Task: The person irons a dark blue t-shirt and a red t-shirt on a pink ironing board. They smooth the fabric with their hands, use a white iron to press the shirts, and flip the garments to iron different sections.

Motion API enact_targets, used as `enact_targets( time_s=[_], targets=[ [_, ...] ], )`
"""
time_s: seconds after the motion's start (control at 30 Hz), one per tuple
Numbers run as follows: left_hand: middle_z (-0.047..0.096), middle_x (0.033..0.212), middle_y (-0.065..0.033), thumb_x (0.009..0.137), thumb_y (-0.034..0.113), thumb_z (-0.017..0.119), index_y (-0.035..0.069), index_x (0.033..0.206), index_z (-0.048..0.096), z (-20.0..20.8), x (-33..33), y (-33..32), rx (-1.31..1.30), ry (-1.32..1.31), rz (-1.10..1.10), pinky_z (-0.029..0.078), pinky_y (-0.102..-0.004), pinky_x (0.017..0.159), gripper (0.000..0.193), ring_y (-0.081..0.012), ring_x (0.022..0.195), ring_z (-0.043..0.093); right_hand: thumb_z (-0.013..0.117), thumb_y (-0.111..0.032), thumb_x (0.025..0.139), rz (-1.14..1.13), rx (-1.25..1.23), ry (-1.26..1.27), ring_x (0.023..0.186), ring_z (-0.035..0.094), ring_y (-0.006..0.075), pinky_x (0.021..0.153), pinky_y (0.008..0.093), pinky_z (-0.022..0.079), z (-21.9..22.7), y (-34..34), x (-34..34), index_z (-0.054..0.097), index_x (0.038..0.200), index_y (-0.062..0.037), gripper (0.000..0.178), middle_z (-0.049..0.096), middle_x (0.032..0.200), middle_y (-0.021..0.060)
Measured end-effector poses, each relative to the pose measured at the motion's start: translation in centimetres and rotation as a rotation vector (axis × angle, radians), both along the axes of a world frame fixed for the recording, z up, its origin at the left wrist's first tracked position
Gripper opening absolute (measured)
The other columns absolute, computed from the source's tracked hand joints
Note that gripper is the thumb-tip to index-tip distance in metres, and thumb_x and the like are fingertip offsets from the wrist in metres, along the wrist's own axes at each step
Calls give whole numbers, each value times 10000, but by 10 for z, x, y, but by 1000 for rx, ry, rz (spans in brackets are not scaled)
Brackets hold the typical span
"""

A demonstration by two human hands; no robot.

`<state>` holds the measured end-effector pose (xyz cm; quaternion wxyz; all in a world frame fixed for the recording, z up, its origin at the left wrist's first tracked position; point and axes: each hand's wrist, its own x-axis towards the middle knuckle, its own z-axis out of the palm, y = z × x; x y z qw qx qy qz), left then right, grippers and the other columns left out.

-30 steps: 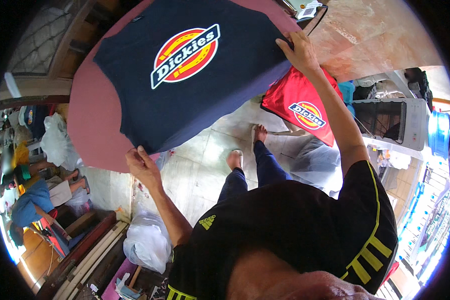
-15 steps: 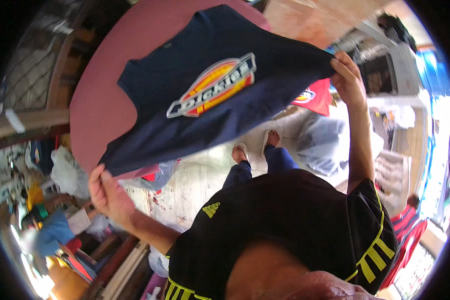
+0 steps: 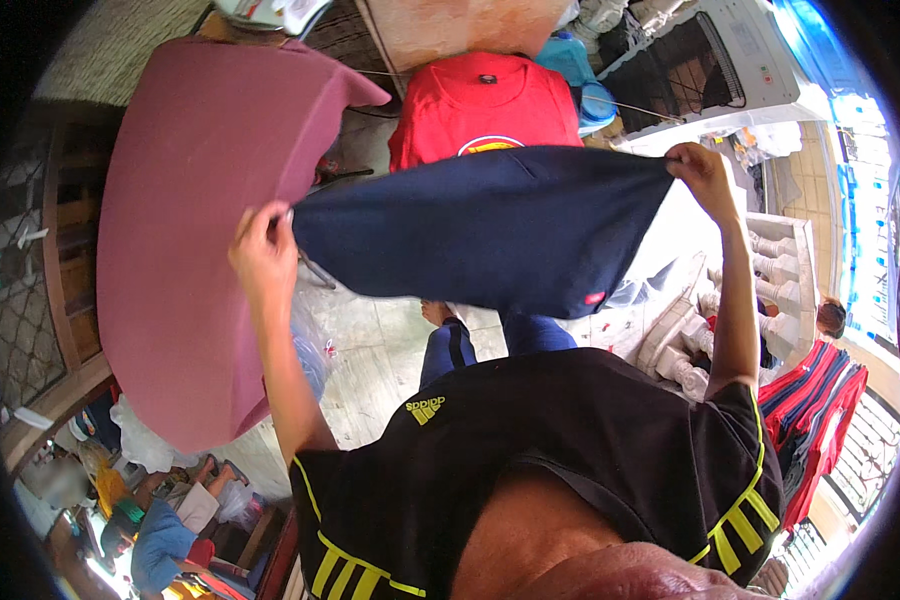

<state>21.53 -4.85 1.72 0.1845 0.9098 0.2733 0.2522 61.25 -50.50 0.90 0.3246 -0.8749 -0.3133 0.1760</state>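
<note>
A navy shirt hangs stretched between my two hands in front of my body. My left hand is closed on one end of the cloth, beside the ironing-board-like maroon surface. At the opposite end, my right hand pinches the other corner, arm raised. The shirt's printed front is not visible now; a small red tag sits near its lower right corner. Just beyond it lies a red T-shirt, apparently on a pile, its round print partly hidden by the navy cloth.
A maroon cloth-covered table stands at my left. A white appliance is at the far right, near a balustrade. Several garments hang at the right. Another person is at lower left. Clear plastic lies near the table.
Both hands have carried the navy shirt off the maroon table, toward the red pile. My left hand has moved up and right. The large print has gone out of sight.
</note>
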Motion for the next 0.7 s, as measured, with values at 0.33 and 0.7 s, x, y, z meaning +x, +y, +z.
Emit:
enact_targets(
  time_s=[0.33,0.7],
  targets=[
    [714,882,-61,949,68,654,20,1033,694,-49,130,39,-267,-453,191,489,-268,582,106,-114,724,663,693,-94,894,-201,323,-201,825,634,118,711,277,506,-60,27,114,687,1090,-42,202,724,950,40],
    [693,873,-51,848,-47,756,10,910,667,-325,88,-41,-844,-650,449,590,-260,690,123,-106,743,641,707,-8,834,-243,166,-84,829,612,125,696,271,483,-362,-34,28,702,968,-86,155,711,949,8]
  ],
)
